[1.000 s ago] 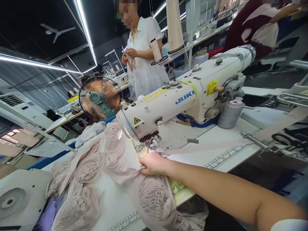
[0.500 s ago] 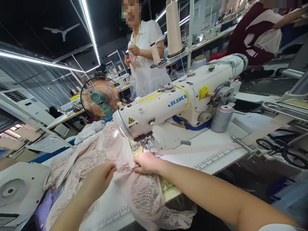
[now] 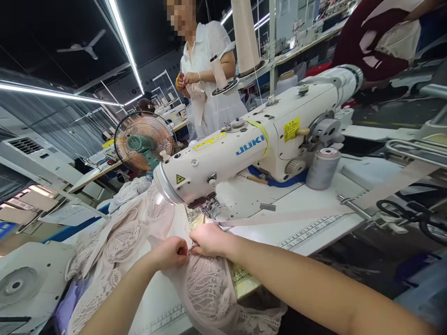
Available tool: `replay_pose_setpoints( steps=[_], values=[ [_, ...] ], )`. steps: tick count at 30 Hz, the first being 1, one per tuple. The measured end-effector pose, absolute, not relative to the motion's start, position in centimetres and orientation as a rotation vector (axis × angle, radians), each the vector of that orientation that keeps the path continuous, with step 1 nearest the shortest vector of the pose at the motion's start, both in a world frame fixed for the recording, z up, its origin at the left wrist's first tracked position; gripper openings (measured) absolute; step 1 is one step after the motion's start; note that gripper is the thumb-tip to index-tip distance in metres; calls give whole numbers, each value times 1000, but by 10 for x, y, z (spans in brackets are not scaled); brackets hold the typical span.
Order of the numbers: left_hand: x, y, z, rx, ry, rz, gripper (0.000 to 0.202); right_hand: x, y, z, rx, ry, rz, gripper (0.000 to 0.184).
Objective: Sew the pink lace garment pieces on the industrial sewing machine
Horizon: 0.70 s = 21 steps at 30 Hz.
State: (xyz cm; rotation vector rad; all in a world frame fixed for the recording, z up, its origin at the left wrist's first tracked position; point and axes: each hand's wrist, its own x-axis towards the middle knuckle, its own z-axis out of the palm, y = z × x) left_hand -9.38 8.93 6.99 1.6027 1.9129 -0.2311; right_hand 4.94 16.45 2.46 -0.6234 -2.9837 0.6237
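A pale pink lace bra (image 3: pixel 207 291) lies over the front of the white sewing table, one cup toward me. My right hand (image 3: pixel 209 238) is closed on its upper edge, just in front of the needle area of the JUKI sewing machine (image 3: pixel 223 160). Close by on the left, my left hand (image 3: pixel 172 253) pinches the same fabric with curled fingers, nearly touching the right. The machine's presser foot (image 3: pixel 213 207) shows partly behind my right hand. A pale elastic band (image 3: pixel 279 217) runs from the right toward the foot.
More lace bras (image 3: pixel 127 237) are heaped at the left. A grey thread cone (image 3: pixel 324 168) stands by the machine, and a metal band guide (image 3: pixel 356 207) juts out at right. Behind are a fan (image 3: pixel 145 142) and a co-worker (image 3: pixel 209 70) holding fabric and scissors.
My left hand has moved right, up beside my right hand. The right hand stays at the needle area with the bra. The co-worker's hands have shifted, and my view has turned slightly.
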Motion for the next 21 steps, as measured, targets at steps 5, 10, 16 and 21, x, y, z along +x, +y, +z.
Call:
replay_pose_setpoints(
  steps=[5, 10, 16, 21],
  values=[
    [-96, 87, 75, 1401, 1931, -76, 24, 50, 165, 26, -607, -2991, 631, 33],
    [-105, 83, 81, 1186, 1791, 116, 35, 51, 165, 30, -586, -3000, 625, 33],
    [-112, 82, 82, 1102, 1700, 296, 38, 55, 165, 31, -522, -2973, 596, 32],
    [-110, 81, 82, 1095, 1753, 391, 42, 53, 166, 28, -508, -2966, 580, 31]
  ],
)
